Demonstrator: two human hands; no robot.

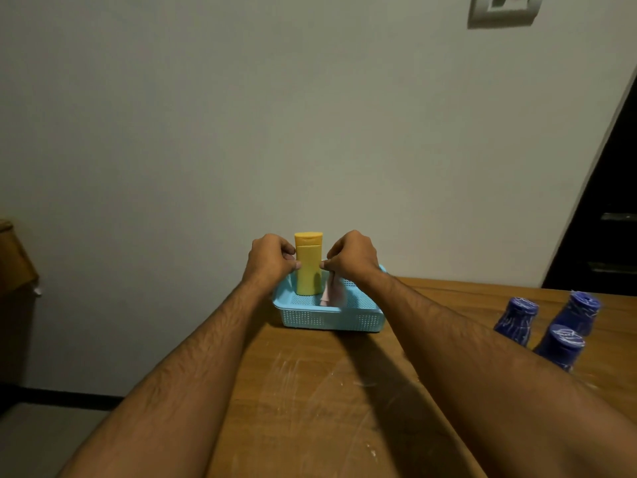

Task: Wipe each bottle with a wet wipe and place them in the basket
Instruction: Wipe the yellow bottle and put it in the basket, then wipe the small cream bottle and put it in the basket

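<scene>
Left hand (272,258) grip pinched on the yellow bottle (307,263), right hand (351,257) grip closed on a pale wipe (332,291) beside it, both forearms stretched forward, bottle upright, cap up, standing in the blue basket (331,319) on the bench (344,391), three blue bottles (551,326) well apart at right.

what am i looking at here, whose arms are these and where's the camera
There is no machine: a person wears one camera on the head, looking forward and down, so both arms reach out from under it. On the wooden table stands a blue basket. The left hand steadies a yellow bottle standing upright in the basket. The right hand pinches a pale wipe that hangs beside the bottle. Three blue bottles wait on the right.
</scene>
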